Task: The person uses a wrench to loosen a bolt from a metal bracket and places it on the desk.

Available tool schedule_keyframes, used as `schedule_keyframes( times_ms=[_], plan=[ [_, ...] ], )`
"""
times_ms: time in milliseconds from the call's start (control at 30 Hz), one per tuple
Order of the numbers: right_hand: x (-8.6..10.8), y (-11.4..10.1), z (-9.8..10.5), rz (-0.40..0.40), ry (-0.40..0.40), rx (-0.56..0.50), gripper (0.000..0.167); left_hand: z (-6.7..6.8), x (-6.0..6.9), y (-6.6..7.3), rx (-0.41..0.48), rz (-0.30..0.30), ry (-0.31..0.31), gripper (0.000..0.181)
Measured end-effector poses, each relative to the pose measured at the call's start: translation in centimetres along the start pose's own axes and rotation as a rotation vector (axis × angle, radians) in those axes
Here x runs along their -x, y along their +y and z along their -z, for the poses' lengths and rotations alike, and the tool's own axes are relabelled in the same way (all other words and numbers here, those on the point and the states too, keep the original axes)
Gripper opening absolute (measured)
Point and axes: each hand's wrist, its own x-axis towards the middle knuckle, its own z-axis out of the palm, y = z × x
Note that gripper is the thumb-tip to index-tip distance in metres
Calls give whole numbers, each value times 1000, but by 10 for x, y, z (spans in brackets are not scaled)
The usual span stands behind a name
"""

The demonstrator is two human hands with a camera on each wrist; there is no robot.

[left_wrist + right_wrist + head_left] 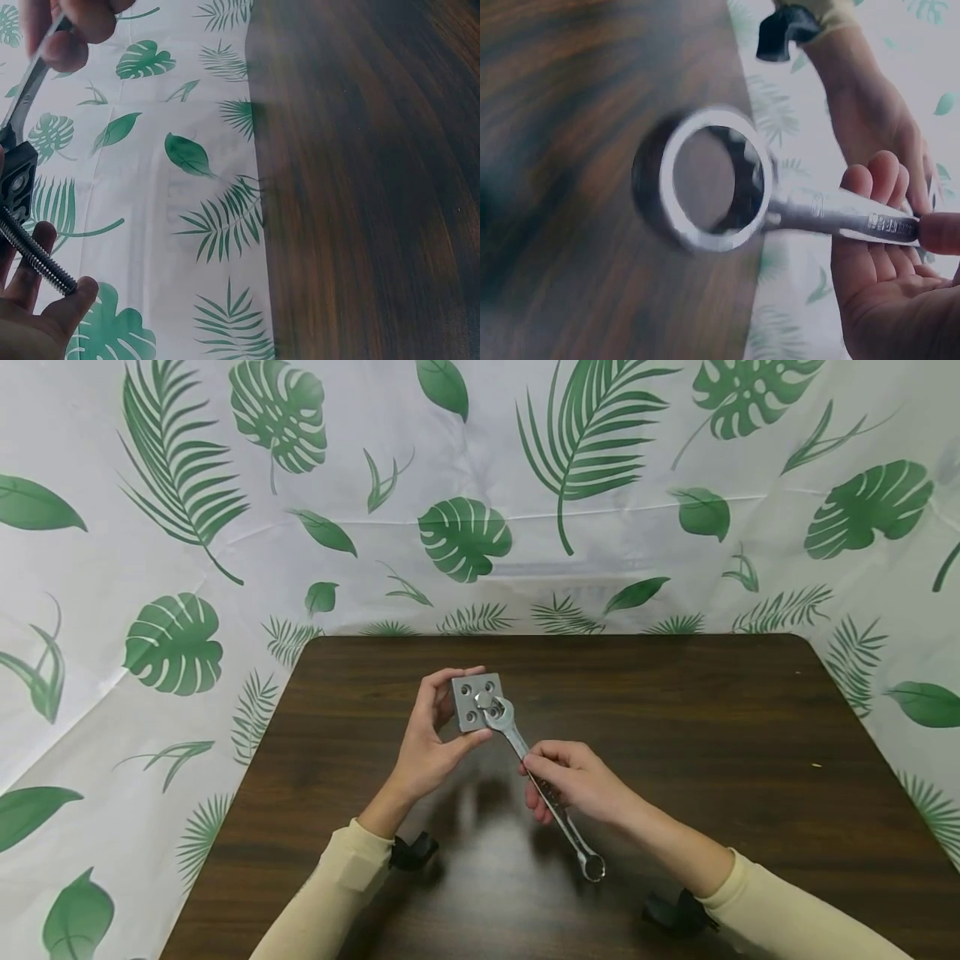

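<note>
A gray plate (pixel 461 703) with corner holes is gripped by its edges between the fingers and thumb of the left hand (pixel 429 750), held above a dark wooden table (pixel 675 710). A bolt (pixel 483 700) is set through its middle. A wrench (pixel 516 741) is grasped by its handle in the right hand (pixel 581 777), its forked end placed at the bolt's head, its ring end pointed toward the person

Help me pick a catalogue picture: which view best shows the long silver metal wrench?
The head view: both ends of the wrench show, its middle partly covered by the bare right hand. The right wrist view shows the ring end large but blurred, plus some shaft; the left wrist view, only some shaft, upper left.
</note>
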Motion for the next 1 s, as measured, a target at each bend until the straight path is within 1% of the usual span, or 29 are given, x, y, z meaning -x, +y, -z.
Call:
schedule_keyframes(
  times_ms=[233, 367, 500, 633, 800, 1000],
  plan=[
    [0, -2, -10, -39, -27, -84, 30, -2, -1, 0, 30, -22, 5, 73],
    [0, -2, -12, -63, -50, -131, 31, -3, -1, -1, 26, -39, 22, 73],
    [-1, -1, -13, -96, -95, -232, 30, -4, 0, -2, 10, -46, 42, 72],
    [-3, -1, -15, -116, -124, -327, 33, -7, 0, -1, 3, -53, 44, 71],
    [-5, -2, -15, -126, -124, -366, 34, -10, -1, 0, 2, -57, 40, 69],
    [-7, 0, -13, -178, -86, -371, 38, -11, -1, 0, -16, -61, 52, 70]
  ],
)
